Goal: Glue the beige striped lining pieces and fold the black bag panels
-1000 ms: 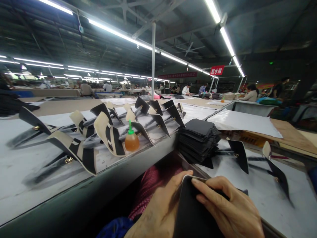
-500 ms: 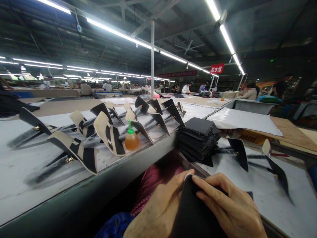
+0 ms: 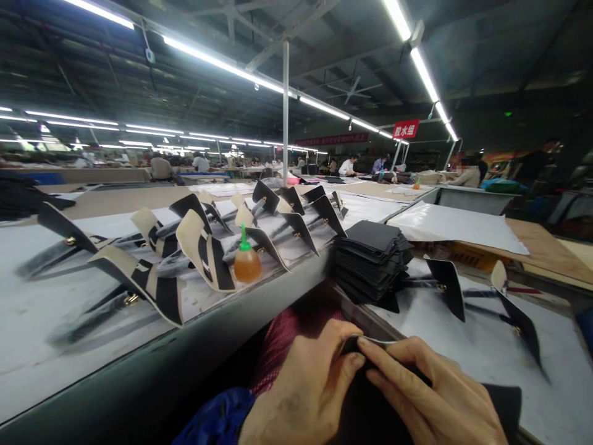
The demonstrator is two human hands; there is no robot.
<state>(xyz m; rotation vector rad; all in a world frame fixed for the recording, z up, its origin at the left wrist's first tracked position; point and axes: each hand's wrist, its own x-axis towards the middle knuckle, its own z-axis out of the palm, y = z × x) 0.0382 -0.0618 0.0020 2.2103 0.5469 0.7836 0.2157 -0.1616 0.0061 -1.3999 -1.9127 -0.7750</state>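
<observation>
Low in front of me, my left hand point(image 3: 301, 389) pinches the top edge of a black leather-like panel point(image 3: 368, 405) between thumb and fingers. My right hand point(image 3: 433, 389) grips the same edge close beside it, its fingertips pressed on the panel. A thin pale line shows along the edge. Between the hands the panel's face is dark, and its lower part runs out of view. Just beyond my fingers stands a stack of black panels point(image 3: 370, 266) with uneven edges.
On the left table point(image 3: 28, 371), several curved black-and-cream pieces point(image 3: 204, 253) with brass-coloured fittings stand around a green-tipped bottle point(image 3: 247, 264) of amber liquid. Two similar pieces point(image 3: 447, 287) lie on the right table. A metal-grey table edge point(image 3: 185, 364) runs diagonally left of my hands.
My left thumb has come over onto the near side of the panel's edge. The panel has tilted or turned, and more of its edge and a black corner now show at the right.
</observation>
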